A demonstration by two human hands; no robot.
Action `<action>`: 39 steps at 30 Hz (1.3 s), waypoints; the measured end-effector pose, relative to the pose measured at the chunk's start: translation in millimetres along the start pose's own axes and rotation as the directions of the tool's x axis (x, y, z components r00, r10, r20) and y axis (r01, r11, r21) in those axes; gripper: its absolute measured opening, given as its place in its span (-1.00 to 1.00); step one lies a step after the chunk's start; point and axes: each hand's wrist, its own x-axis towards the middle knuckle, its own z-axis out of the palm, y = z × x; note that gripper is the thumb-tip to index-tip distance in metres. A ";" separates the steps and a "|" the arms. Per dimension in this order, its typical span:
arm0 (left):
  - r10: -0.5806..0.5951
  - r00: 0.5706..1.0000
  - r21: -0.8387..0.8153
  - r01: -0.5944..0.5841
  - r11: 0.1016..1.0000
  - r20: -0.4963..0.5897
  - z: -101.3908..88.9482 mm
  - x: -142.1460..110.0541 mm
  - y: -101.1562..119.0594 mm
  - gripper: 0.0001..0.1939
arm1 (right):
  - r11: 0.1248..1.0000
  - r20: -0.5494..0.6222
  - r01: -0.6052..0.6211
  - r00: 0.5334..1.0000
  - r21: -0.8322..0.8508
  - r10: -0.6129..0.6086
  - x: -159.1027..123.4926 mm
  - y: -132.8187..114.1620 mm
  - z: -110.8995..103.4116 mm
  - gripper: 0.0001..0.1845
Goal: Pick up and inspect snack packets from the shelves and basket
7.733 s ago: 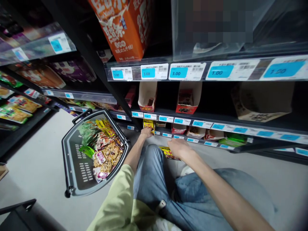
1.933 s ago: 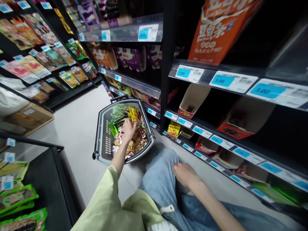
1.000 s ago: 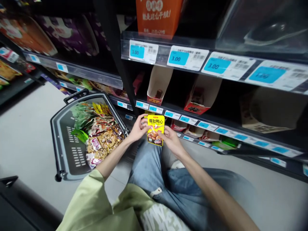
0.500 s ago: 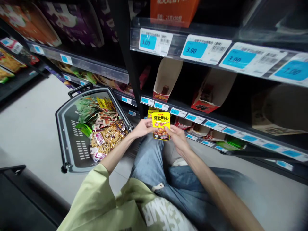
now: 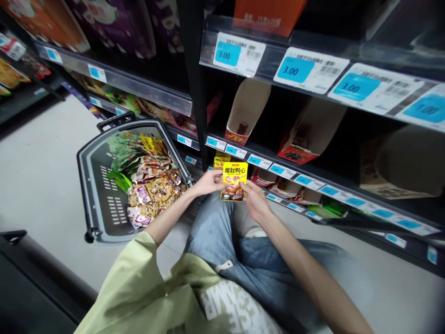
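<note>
Between my hands is a small yellow snack packet (image 5: 234, 178) with a picture of food on its front, held upright and facing me. My left hand (image 5: 210, 182) pinches its left edge. On its right edge close the thumb and fingers of my right hand (image 5: 255, 197). Just behind, a similar yellow packet (image 5: 221, 160) shows at the lower shelf. Left of my left arm, a grey shopping basket (image 5: 116, 204) stands on the floor, with many snack packets (image 5: 155, 195) inside, in green, red, yellow and brown wrappers.
Dark store shelving (image 5: 196, 88) rises in front, its edges lined with blue-and-white price tags (image 5: 295, 69). Opened cartons (image 5: 248, 111) stand on the middle shelf. A dark fixture (image 5: 31, 283) sits at lower left. My bent legs in jeans (image 5: 212, 227) are below my hands.
The view has shifted slightly, so the basket and shelves sit a little differently in it. Both hands still hold the yellow packet, which is tilted slightly more to the right.
</note>
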 end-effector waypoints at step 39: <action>0.002 0.990 -0.036 -0.007 0.999 -0.142 -0.1 -2.3 5.2 -0.53 | 0.998 0.058 0.045 0.997 -0.048 -0.042 -7.0 2.9 0.9 -0.66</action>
